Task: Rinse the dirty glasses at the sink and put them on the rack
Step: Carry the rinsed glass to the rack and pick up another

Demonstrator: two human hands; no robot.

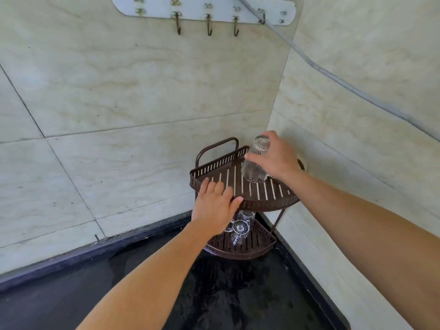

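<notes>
Under the right hand point(277, 158), whose grip clamps its sides, an upturned glass point(256, 160) meets the rack point(259, 194)'s top shelf. Left hand point(215, 208) rests open-fingered on the rim. Wet, slippery, fragile glass wants a firm sidewall hold.

A: Glass status?
B: Clear ribbed tumbler point(256, 160), inverted, tilted, rim touching the slatted top shelf of the rack point(240, 184).
A: Rack?
B: Brown two-tier corner rack, slotted rim, loop handle at back, standing in the wall corner.
A: Lower tier?
B: Clear stemmed glasses point(239, 226), partly hidden; can't tell how many.
</notes>
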